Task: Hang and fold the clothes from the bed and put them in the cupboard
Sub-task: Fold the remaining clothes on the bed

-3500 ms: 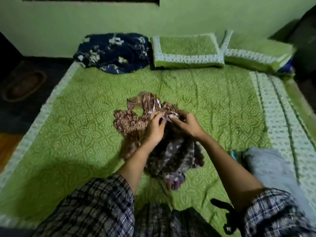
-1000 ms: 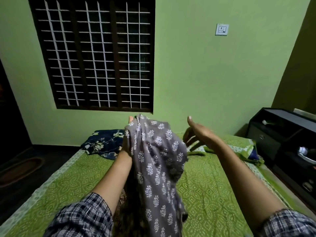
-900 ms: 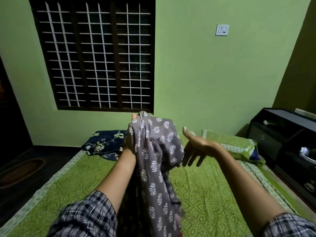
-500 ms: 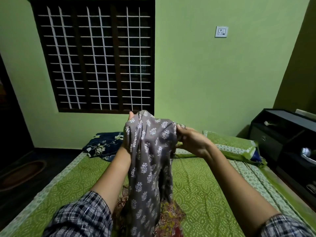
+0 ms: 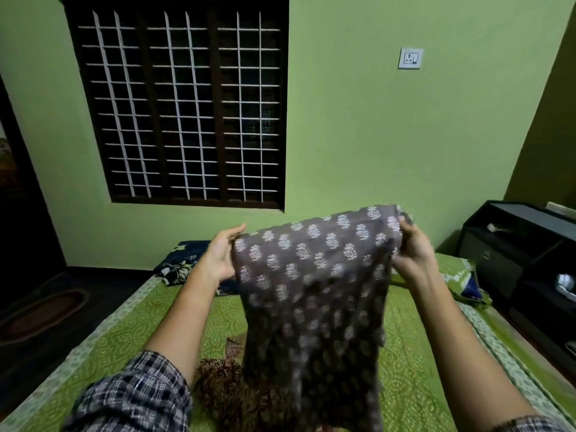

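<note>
I hold a grey garment with a white leaf print (image 5: 314,275) up in front of me, spread between both hands above the green bed (image 5: 131,335). My left hand (image 5: 223,255) grips its upper left edge, thumb up. My right hand (image 5: 411,249) grips the upper right corner, which sits a little higher. The cloth hangs down to the bedspread. A brown patterned garment (image 5: 224,385) lies on the bed under it, partly hidden.
A dark blue floral cloth (image 5: 179,265) lies at the head of the bed, left. A green pillow (image 5: 461,275) sits at the right. A black cabinet (image 5: 523,254) stands right of the bed. A barred window (image 5: 184,101) fills the wall ahead.
I lifted the grey garment off the bed and raised my head. My right hand took hold of its edge and pulled right, spreading the bunched cloth wide between both hands.
</note>
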Demonstrator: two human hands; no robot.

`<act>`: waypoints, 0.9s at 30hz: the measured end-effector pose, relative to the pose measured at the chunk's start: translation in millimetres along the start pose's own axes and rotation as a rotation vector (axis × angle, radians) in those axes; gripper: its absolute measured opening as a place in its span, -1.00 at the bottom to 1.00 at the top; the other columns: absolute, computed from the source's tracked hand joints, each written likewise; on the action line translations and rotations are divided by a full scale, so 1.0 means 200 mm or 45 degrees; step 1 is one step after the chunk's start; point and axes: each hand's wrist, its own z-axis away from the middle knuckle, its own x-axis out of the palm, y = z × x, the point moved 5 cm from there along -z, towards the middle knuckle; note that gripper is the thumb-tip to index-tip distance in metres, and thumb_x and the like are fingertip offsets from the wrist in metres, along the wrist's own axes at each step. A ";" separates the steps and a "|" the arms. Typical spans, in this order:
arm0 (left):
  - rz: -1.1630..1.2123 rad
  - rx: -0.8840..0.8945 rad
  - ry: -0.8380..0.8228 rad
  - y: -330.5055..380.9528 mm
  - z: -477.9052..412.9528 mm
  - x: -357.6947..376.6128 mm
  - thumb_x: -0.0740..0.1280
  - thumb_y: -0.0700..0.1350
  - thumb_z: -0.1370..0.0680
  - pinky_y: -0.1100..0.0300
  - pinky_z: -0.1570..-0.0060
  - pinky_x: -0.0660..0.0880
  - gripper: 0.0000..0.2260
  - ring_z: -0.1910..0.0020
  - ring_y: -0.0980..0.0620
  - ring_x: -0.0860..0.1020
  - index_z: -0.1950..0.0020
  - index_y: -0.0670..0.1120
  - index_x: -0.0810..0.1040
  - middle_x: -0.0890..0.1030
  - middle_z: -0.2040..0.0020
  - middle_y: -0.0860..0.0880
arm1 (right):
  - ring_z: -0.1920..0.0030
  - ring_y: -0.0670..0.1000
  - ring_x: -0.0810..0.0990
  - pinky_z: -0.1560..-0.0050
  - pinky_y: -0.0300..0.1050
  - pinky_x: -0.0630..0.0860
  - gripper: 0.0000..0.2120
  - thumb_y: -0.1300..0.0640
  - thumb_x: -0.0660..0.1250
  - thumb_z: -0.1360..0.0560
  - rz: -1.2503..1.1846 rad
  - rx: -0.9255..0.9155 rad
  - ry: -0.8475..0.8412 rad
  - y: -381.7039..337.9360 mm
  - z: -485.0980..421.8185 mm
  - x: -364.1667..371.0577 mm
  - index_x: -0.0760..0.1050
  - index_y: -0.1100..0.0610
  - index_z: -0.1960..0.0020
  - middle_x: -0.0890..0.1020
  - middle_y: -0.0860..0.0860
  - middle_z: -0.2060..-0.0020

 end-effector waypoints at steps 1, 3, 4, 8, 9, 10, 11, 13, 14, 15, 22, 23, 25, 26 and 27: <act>-0.076 -0.005 0.032 0.01 -0.01 -0.02 0.27 -0.06 -0.54 0.05 0.03 0.46 -0.82 0.17 -0.08 0.57 0.09 -0.17 0.54 0.61 0.17 -0.12 | 0.00 0.00 0.63 -0.15 -0.01 0.55 -0.66 0.22 0.38 -0.39 -0.098 0.004 0.014 -0.03 0.01 -0.02 0.50 0.15 -0.17 0.67 0.08 0.05; -0.193 -0.015 0.089 0.02 -0.02 -0.07 0.21 -0.10 -0.57 0.10 0.16 0.48 -0.82 0.32 -0.03 0.55 0.15 -0.16 0.48 0.57 0.29 -0.09 | 0.08 -0.02 0.67 -0.05 -0.06 0.59 -0.80 0.20 0.35 -0.39 -0.011 0.066 0.052 -0.05 0.04 -0.04 0.63 0.19 0.00 0.69 0.10 0.15; -0.214 -0.014 0.092 0.02 -0.03 -0.07 0.18 -0.11 -0.58 0.11 0.21 0.46 -0.80 0.36 -0.02 0.52 0.20 -0.15 0.45 0.56 0.36 -0.08 | 0.22 -0.02 0.68 0.08 -0.08 0.61 -0.76 0.15 0.25 -0.49 0.083 0.112 0.060 -0.05 0.05 -0.05 0.66 0.22 0.19 0.70 0.09 0.26; -0.220 0.108 0.053 0.03 -0.02 -0.01 0.14 -0.21 -0.62 0.14 0.26 0.50 -0.80 0.33 0.02 0.49 0.17 -0.17 0.46 0.54 0.35 -0.07 | 0.39 -0.01 0.57 0.20 -0.14 0.50 -0.70 0.13 0.15 -0.60 0.641 0.183 0.142 -0.02 0.07 -0.08 0.55 0.16 0.22 0.61 0.05 0.40; -0.296 0.143 0.070 0.03 -0.02 0.01 0.15 -0.24 -0.62 0.17 0.32 0.52 -0.82 0.36 0.03 0.50 0.15 -0.19 0.46 0.52 0.33 -0.08 | 0.39 0.00 0.52 0.26 -0.15 0.46 -0.74 0.16 0.16 -0.60 0.798 0.142 0.164 -0.04 0.06 -0.11 0.51 0.17 0.21 0.56 0.07 0.39; -0.463 0.180 0.123 0.03 -0.03 0.02 0.17 -0.26 -0.61 0.19 0.37 0.49 -0.83 0.39 0.03 0.49 0.18 -0.19 0.45 0.50 0.32 -0.09 | 0.40 0.01 0.45 0.34 -0.17 0.43 -0.76 0.19 0.18 -0.60 1.024 0.092 0.226 -0.05 0.04 -0.14 0.47 0.19 0.22 0.50 0.09 0.38; -0.700 0.218 0.202 0.05 -0.04 0.03 0.22 -0.26 -0.59 0.19 0.40 0.43 -0.81 0.41 0.04 0.45 0.24 -0.18 0.44 0.47 0.32 -0.08 | 0.41 0.00 0.39 0.43 -0.22 0.40 -0.77 0.22 0.22 -0.58 1.281 0.031 0.277 -0.08 0.03 -0.16 0.44 0.20 0.25 0.44 0.09 0.40; -1.182 0.300 0.439 0.09 -0.03 0.02 0.32 -0.20 -0.54 0.22 0.44 0.25 -0.70 0.42 0.05 0.33 0.37 -0.14 0.35 0.39 0.37 -0.05 | 0.40 0.01 0.39 0.47 -0.28 0.37 -0.74 0.23 0.32 -0.52 1.696 -0.117 0.395 -0.11 0.01 -0.21 0.42 0.21 0.33 0.43 0.08 0.43; -1.305 0.342 0.539 0.10 -0.04 0.02 0.34 -0.19 -0.53 0.23 0.46 0.19 -0.67 0.43 0.06 0.29 0.40 -0.13 0.31 0.36 0.37 -0.05 | 0.36 0.03 0.43 0.38 -0.23 0.39 -0.75 0.22 0.36 -0.50 1.769 -0.173 0.446 -0.12 0.00 -0.24 0.44 0.21 0.34 0.47 0.09 0.42; -1.361 0.391 0.595 0.11 -0.03 0.02 0.33 -0.19 -0.53 0.24 0.45 0.22 -0.70 0.41 0.05 0.32 0.38 -0.15 0.35 0.39 0.32 -0.07 | 0.31 0.04 0.46 0.29 -0.15 0.39 -0.77 0.20 0.38 -0.49 1.770 -0.234 0.483 -0.12 -0.01 -0.27 0.47 0.22 0.31 0.51 0.10 0.39; -1.142 0.741 0.825 0.10 0.00 0.07 0.04 -0.10 -0.66 0.05 0.18 0.36 -0.75 0.04 -0.16 0.48 -0.19 -0.25 0.34 0.51 -0.08 -0.26 | 0.15 0.04 0.50 0.14 -0.09 0.41 -0.86 0.15 0.28 -0.55 1.420 -0.684 0.502 -0.09 0.03 -0.26 0.51 0.22 0.07 0.55 0.10 0.21; -1.059 0.806 0.869 0.09 0.02 0.07 0.01 -0.08 -0.66 0.09 0.28 0.35 -0.75 0.16 -0.12 0.46 -0.16 -0.24 0.32 0.53 -0.01 -0.25 | 0.13 0.03 0.48 0.13 -0.12 0.37 -0.86 0.14 0.24 -0.57 1.381 -0.719 0.527 -0.08 0.04 -0.25 0.48 0.23 0.02 0.53 0.10 0.18; -0.884 0.957 0.876 0.09 0.06 0.10 -0.01 -0.07 -0.67 0.16 0.44 0.29 -0.80 0.30 -0.06 0.41 -0.07 -0.20 0.27 0.52 0.19 -0.17 | 0.06 0.02 0.45 0.10 -0.13 0.33 -0.82 0.13 0.20 -0.59 1.313 -0.670 0.583 -0.06 0.06 -0.21 0.41 0.23 -0.09 0.50 0.08 0.11; -0.822 0.993 0.854 0.10 0.07 0.11 0.00 -0.07 -0.66 0.16 0.46 0.27 -0.83 0.31 -0.06 0.41 -0.03 -0.16 0.24 0.47 0.26 -0.12 | 0.03 0.04 0.46 0.11 -0.11 0.37 -0.82 0.13 0.21 -0.59 1.257 -0.589 0.528 -0.06 0.05 -0.20 0.39 0.23 -0.11 0.50 0.06 0.11; -0.761 1.003 0.829 0.11 0.08 0.12 0.02 -0.06 -0.66 0.14 0.43 0.29 -0.86 0.29 -0.07 0.43 -0.01 -0.13 0.21 0.44 0.28 -0.08 | 0.03 0.06 0.49 0.11 -0.10 0.45 -0.84 0.16 0.22 -0.59 1.160 -0.493 0.393 -0.06 0.06 -0.17 0.40 0.23 -0.10 0.53 0.04 0.13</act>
